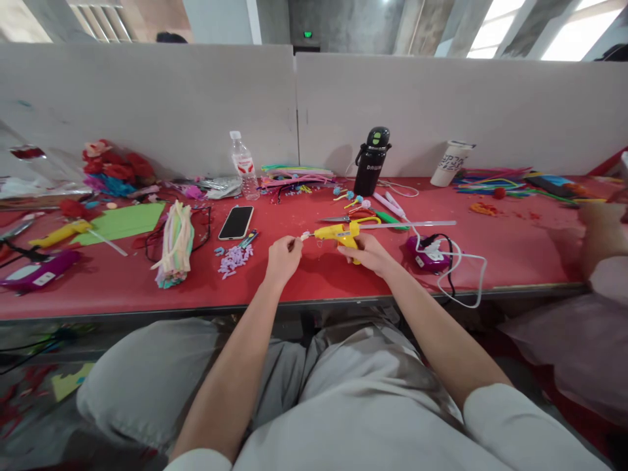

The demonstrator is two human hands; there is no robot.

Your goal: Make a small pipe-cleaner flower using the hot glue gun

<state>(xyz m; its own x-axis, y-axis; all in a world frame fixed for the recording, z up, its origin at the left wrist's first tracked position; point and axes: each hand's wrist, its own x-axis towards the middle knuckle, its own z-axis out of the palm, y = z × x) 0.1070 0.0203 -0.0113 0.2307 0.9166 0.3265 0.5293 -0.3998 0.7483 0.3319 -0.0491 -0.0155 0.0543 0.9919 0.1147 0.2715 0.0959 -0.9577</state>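
Note:
My right hand (369, 254) is wrapped round the handle of a yellow hot glue gun (338, 231), its nozzle pointing left. A long clear glue stick (422, 224) extends from its back. At the nozzle tip, my left hand (284, 258) pinches a small pale pinkish piece (305, 235), too small to name. Left of that hand lies a pile of short lilac pieces (235, 260), with a small cutter (248, 239) above it. Scissors (338, 219) and several small blue-topped stems (349, 196) rest behind the gun.
A phone (236, 223), a water bottle (244, 167), a black flask (371, 163) and a paper cup (451, 163) stand or lie behind. A purple power strip (429, 255) with a looping white cable sits right. Pipe-cleaner bundle (176, 245) left; another person's arm (606, 239) far right.

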